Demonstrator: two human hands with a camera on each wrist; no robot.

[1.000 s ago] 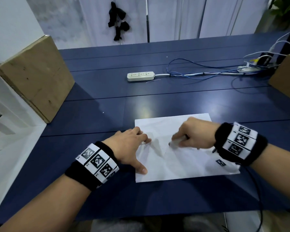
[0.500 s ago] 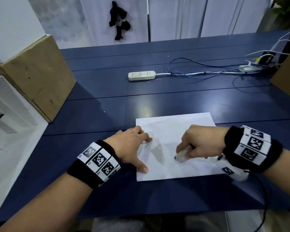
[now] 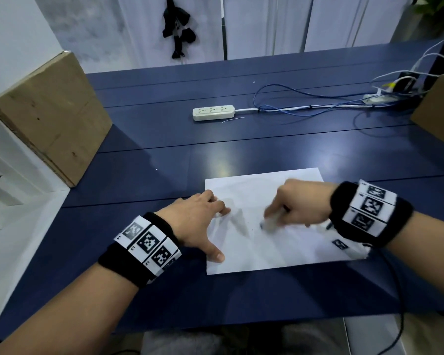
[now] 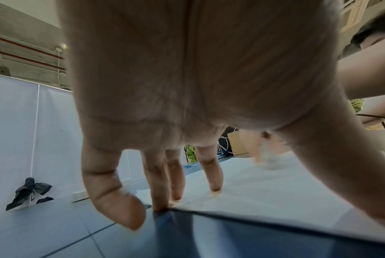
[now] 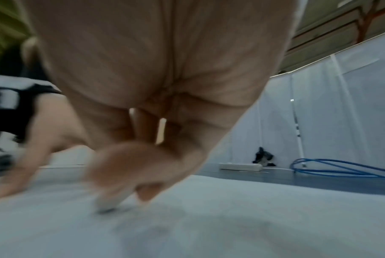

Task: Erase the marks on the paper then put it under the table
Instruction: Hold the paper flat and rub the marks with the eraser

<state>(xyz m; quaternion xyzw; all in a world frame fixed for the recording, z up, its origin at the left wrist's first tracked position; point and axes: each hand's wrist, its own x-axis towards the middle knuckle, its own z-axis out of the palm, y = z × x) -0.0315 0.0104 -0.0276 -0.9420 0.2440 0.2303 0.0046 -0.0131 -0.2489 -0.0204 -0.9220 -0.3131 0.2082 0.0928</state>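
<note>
A white sheet of paper [image 3: 264, 252] lies flat on the dark blue table [image 3: 241, 144], near the front edge. My left hand [image 3: 203, 221] presses its left edge with spread straight fingers [image 4: 213, 176] and thumb. My right hand [image 3: 290, 208] is over the middle of the sheet and pinches a small white eraser [image 3: 268, 224], whose tip touches the paper; it is blurred with motion. In the right wrist view the eraser [image 5: 110, 200] sticks out below the curled fingers onto the paper [image 5: 231, 218]. Faint grey smudges and specks show near the eraser.
A white power strip [image 3: 213, 112] with blue and white cables [image 3: 305, 103] lies at the back. A cardboard box [image 3: 51, 116] stands at the left, another box [image 3: 441, 114] at the right edge. A black cable [image 3: 397, 290] hangs from my right wrist over the front edge.
My right hand with the eraser has rubbed back and forth over the middle of the sheet, ending slightly up and left of half a second ago. The left hand has stayed pressed on the paper's left edge.
</note>
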